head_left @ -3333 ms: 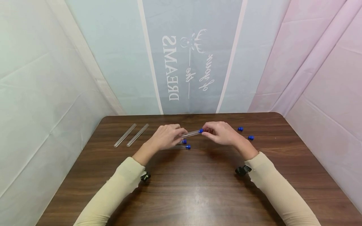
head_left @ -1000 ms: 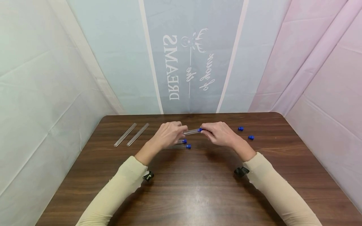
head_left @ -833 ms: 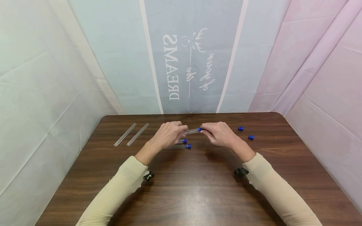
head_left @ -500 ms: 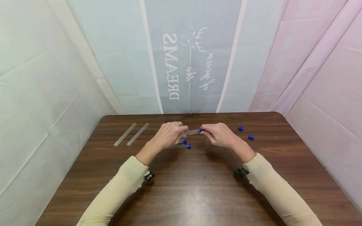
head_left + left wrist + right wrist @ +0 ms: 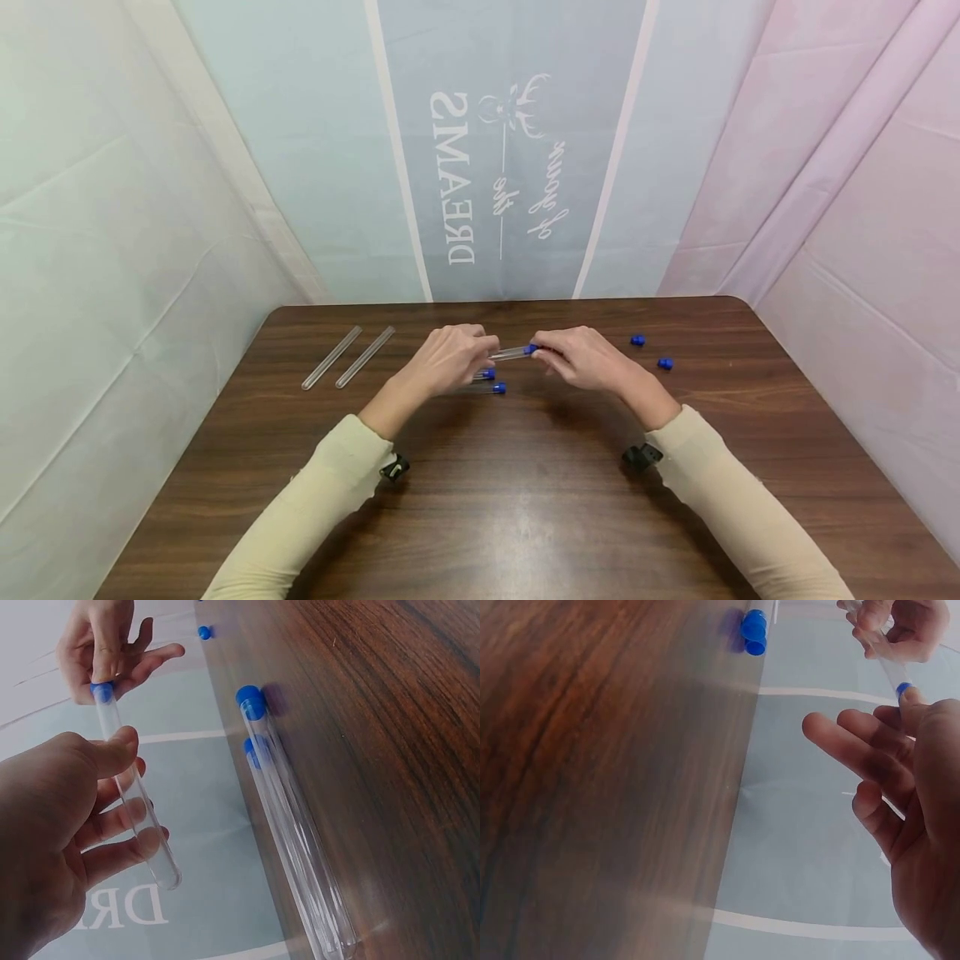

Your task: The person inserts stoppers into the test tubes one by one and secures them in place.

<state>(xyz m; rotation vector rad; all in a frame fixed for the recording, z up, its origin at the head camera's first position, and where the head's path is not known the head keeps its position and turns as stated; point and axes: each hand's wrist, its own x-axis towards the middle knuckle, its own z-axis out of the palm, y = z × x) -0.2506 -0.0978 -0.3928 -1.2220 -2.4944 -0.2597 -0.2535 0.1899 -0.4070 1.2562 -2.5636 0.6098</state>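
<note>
So our left hand [image 5: 453, 358] grips the tube [image 5: 512, 353] between both hands, right hand [image 5: 581, 354] pinching its blue cap [image 5: 103, 691]; push crooked and we might slip, knocking the capped tubes [image 5: 296, 825] below our left.

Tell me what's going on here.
A person's left hand holds a clear, round-ended tube while the right hand pinches the blue cap at its end. Two more blue-capped clear tubes lie near the left hand; two clear uncapped tubes lie to its left, two loose blue caps beyond the right hand.
</note>
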